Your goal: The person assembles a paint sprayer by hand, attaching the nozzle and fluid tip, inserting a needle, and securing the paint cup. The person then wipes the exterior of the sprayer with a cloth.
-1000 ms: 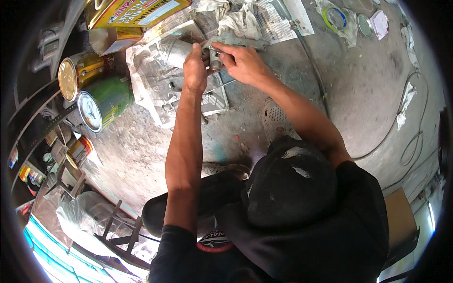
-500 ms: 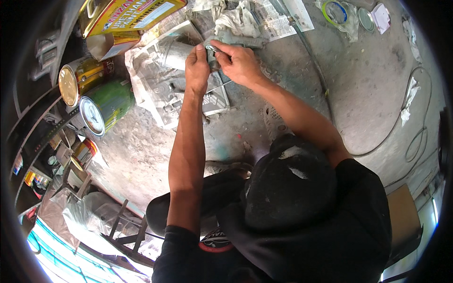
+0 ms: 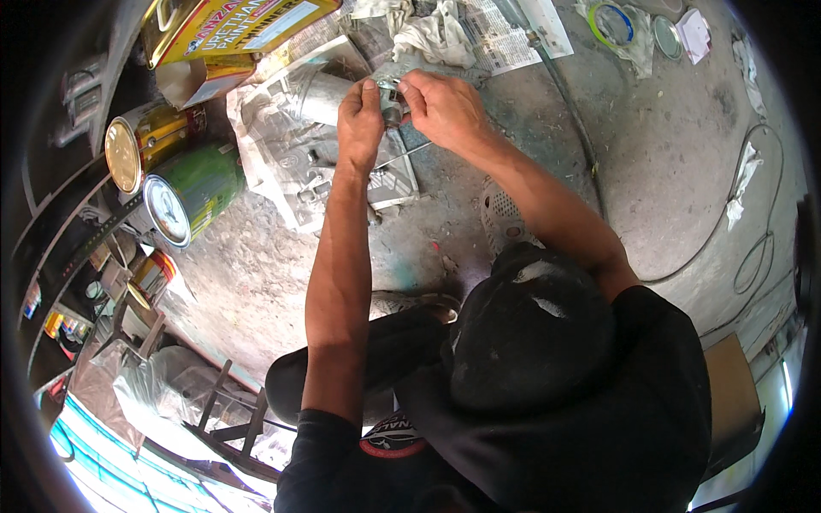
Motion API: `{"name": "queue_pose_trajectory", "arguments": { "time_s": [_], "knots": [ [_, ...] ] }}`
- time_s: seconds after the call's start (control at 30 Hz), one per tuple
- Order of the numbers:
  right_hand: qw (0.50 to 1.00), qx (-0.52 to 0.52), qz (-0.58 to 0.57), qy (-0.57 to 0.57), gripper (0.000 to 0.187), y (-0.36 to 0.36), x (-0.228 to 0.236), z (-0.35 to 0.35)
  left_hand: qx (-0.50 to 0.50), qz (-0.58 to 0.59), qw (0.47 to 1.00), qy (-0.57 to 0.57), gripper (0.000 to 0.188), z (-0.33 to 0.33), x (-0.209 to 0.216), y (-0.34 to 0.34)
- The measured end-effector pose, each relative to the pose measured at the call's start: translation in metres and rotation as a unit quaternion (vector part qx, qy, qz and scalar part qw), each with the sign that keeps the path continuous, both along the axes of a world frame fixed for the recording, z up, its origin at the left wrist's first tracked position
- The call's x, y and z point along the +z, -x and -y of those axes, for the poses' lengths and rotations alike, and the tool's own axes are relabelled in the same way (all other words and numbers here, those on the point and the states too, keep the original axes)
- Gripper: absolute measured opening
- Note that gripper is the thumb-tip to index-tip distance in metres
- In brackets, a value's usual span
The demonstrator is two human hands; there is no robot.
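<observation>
My left hand and my right hand are close together at the upper middle, over the newspaper sheets on the floor. Thumb and fingers of both pinch a small shiny metal part, partly hidden by the fingertips; its exact kind cannot be made out. Just left of my left hand lies a silver cylindrical container on its side. Below it, several small metal fittings rest on newspaper. A thin metal rod slants beneath my right hand.
Crumpled white rags lie beyond my hands. A green can, a gold-lidded can and a large yellow tin are at the left. A dark hose crosses the floor on the right, near tape rolls.
My right hand has shifted slightly right, its index finger drawn back from over the metal part, and its grip has changed. My left hand has barely moved.
</observation>
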State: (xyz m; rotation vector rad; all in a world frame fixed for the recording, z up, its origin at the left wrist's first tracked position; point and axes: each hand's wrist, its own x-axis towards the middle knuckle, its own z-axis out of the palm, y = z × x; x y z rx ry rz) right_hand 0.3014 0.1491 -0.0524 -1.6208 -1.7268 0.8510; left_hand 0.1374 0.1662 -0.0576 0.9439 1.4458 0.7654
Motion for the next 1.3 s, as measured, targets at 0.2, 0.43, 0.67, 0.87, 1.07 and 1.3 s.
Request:
{"name": "queue_pose_trajectory", "arguments": {
  "time_s": [0.2,0.43,0.67,0.87,1.07,1.3],
  "knots": [
    [0.999,0.018,0.049,0.001,0.023,-0.001,0.023,0.002,0.013,0.041,0.998,0.045,0.038,0.001,0.013,-0.003],
    [0.999,0.022,0.029,-0.012,0.024,0.000,0.009,-0.001,-0.045,-0.079,0.996,0.011,0.039,-0.002,-0.004,0.007],
    [0.999,0.008,-0.032,-0.021,0.028,0.001,-0.004,0.001,-0.035,-0.044,0.998,0.026,0.040,-0.005,-0.001,0.002],
    [1.000,0.025,-0.002,-0.008,0.029,0.000,0.003,-0.001,0.020,0.010,0.999,0.042,0.041,-0.007,0.005,-0.004],
    [0.999,0.020,-0.009,-0.033,0.029,0.000,0.004,-0.006,-0.007,-0.072,0.997,0.003,0.040,-0.001,0.002,-0.007],
    [0.990,0.034,-0.123,0.055,0.029,-0.012,0.000,-0.004,0.013,0.093,0.992,0.084,0.040,0.002,0.020,-0.008]
  ]
}}
